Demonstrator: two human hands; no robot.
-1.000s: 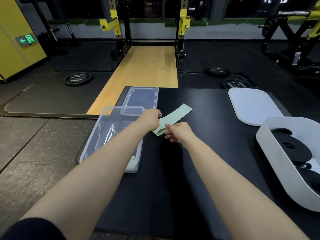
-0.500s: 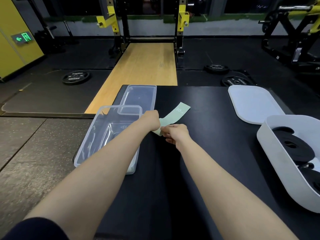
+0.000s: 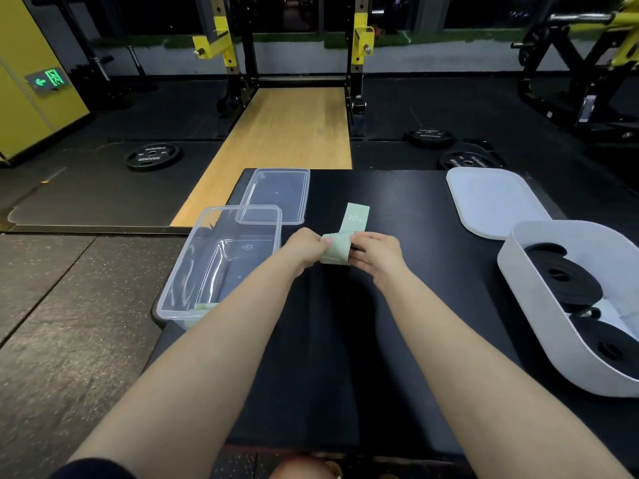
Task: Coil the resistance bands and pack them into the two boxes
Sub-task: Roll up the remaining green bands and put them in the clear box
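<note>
**Band handling: soft green strip mid-coil, both hands on it**

Bench top (image 3: 332, 357) is carrying everything. White box (image 3: 539, 326) is sitting at its right edge, already holding black coiled bands (image 3: 567, 288); those look thick and rubbery, probably heavier and springier. White lid (image 3: 491, 202) is lying flat behind it, near the far right corner. Clear box (image 3: 179, 292) is overhanging the left edge, with a bit of pale green showing at its near end, likely another band. Clear lid (image 3: 276, 195) is lying just behind it.

Green band (image 3: 337, 252) is sitting mid-top, between the hands, its free tail pointing toward the far edge. Judging it thin, light, floppy and stretchy, so likely to unroll if released. Best hold: pinching the roll's two side ends.

Left hand (image 3: 306, 248) and right hand (image 3: 375, 254) are both gripping the roll, fingers curled around it.

Tail is reading "30"; smaller text unreadable. Floor plates (image 3: 152, 155) are carrying embossed lettering, too small to read reliably.
</note>
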